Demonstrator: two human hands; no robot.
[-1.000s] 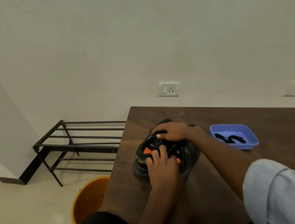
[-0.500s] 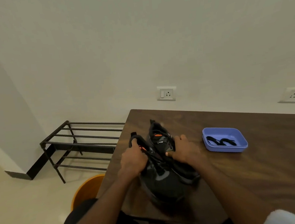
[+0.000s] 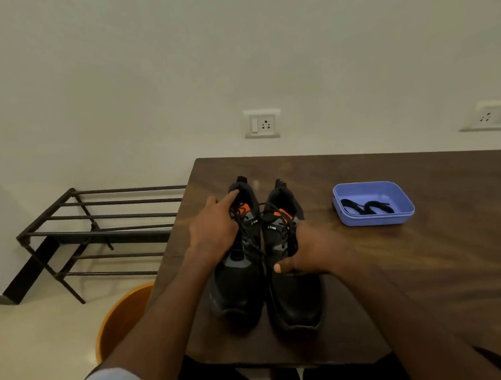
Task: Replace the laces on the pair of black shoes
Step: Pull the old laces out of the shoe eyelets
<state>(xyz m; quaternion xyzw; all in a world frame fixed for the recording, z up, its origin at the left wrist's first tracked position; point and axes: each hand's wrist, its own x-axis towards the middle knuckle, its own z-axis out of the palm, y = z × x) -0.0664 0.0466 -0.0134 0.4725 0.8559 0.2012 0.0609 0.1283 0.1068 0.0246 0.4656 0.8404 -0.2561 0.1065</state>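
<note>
I am steadying the pair of black shoes side by side near the table's left edge, my left hand resting loosely spread on the left shoe, my right hand gripping the right shoe's side. The old cord laces are tangling loosely and could be snagging when pulled. Replacement laces are lying coiled in a smooth blue plastic tray, far right.
</note>
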